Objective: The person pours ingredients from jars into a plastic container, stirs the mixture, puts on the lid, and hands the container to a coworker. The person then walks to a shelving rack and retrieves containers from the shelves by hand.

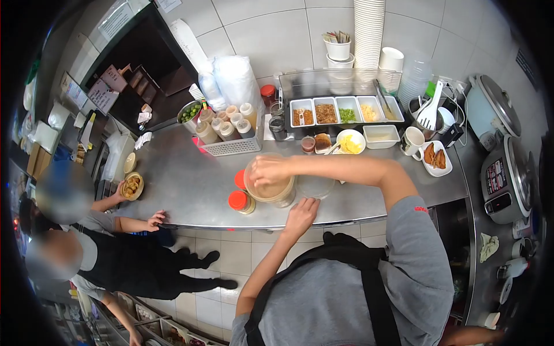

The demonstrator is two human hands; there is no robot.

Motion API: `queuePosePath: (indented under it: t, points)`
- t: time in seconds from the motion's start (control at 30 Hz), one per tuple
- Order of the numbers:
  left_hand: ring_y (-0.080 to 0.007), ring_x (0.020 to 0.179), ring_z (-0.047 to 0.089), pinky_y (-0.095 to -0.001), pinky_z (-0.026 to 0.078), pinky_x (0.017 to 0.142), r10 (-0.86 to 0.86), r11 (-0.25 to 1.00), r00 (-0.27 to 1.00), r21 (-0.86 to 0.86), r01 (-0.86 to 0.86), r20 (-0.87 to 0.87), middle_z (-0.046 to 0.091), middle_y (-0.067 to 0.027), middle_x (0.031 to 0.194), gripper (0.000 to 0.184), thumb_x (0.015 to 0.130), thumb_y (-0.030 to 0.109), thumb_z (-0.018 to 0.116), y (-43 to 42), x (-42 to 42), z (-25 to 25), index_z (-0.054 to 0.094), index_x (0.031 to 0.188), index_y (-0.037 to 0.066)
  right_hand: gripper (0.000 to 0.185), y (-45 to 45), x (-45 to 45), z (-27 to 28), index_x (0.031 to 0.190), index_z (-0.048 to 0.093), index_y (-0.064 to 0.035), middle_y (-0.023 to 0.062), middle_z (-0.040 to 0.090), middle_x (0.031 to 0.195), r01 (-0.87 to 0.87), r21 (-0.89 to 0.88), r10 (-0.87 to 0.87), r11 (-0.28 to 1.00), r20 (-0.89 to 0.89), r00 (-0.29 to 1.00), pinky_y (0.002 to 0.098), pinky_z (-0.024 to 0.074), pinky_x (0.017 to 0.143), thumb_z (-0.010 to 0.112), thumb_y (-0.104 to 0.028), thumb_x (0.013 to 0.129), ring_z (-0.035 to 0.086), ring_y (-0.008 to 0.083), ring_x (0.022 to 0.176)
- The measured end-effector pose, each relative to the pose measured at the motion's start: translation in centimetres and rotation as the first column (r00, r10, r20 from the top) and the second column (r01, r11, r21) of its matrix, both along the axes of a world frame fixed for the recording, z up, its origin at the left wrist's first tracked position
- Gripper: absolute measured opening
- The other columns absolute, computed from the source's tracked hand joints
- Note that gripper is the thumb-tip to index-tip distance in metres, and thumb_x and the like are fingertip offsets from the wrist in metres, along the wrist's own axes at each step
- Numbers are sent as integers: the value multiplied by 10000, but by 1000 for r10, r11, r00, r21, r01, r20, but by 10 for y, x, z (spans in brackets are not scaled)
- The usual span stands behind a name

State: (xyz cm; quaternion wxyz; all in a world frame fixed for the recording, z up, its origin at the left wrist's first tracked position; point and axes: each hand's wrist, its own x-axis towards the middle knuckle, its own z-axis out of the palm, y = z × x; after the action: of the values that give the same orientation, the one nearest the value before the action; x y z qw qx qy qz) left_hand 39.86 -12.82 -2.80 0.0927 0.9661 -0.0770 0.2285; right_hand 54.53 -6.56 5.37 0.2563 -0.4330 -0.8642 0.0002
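Note:
A round, clear plastic tub (pixel 285 199) stands near the counter's front edge. Over its mouth is my right hand (pixel 270 173), fingers bent together and partly inside; whatever they hold is hidden. My left hand (pixel 303 214) rests at the counter edge, just right of the tub, its fingers loosely extended beside a clear round lid (pixel 317 185). Touching or close to the tub's left side are two jars with red lids, the nearer one (pixel 237 200) in front of the other (pixel 240 179).
Behind lie a topping rack (pixel 347 116), a basket of squeeze bottles (pixel 231 146), a bowl of yellow food (pixel 350 142) and a dish of fried pieces (pixel 434 158). At left, a co-worker (pixel 138 254) holds a bowl (pixel 133 186). Cookers stand at right.

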Motion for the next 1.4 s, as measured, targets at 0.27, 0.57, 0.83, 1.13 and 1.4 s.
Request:
queuePosePath:
  t: [0.27, 0.57, 0.83, 1.13, 1.4]
  points:
    - [-187, 823, 535, -286, 512, 590, 195, 960, 963, 238, -148, -188, 523, -33, 845, 153, 720, 118, 535, -5, 27, -42, 587, 856, 69, 213, 3, 26, 10, 701, 616, -69, 129, 577, 633, 49, 65, -63, 997, 227, 972, 434, 417, 664, 607, -271, 770, 570, 308, 682]
    - [-182, 802, 534, -282, 499, 569, 174, 973, 976, 176, -150, -132, 513, -34, 772, 52, 688, 106, 549, -13, 26, -27, 540, 737, 91, 224, -8, 37, 18, 673, 572, -70, 103, 547, 616, -11, -115, 33, 993, 193, 981, 383, 398, 625, 595, -246, 810, 557, 270, 681]
    - [-174, 773, 527, -278, 491, 571, 38, 997, 999, 74, -36, -22, 496, -28, 752, 77, 703, 122, 560, -26, 17, 31, 523, 763, 92, 227, -6, 17, 17, 752, 616, -63, 132, 583, 685, 5, -354, -2, 935, 8, 1000, 417, 428, 668, 576, -278, 813, 581, 291, 749]
    - [-113, 722, 555, -251, 441, 546, 86, 706, 995, -702, -92, -45, 611, -42, 933, 58, 826, 68, 598, -10, -9, 114, 545, 850, 73, 570, -28, 36, 113, 1281, 473, -165, 134, 454, 1179, 288, -296, -298, 911, 12, 954, 434, 310, 940, 348, -568, 899, 383, 255, 1173]
    - [-50, 700, 550, -183, 406, 528, 210, -429, 976, -892, 139, 51, 628, -27, 890, 72, 904, 151, 545, 53, -38, 100, 548, 934, 86, 696, -46, 32, 94, 1355, 339, -181, 146, 312, 1401, 182, -285, -225, 941, -124, 966, 506, 242, 1035, 382, -649, 842, 271, 323, 1309]
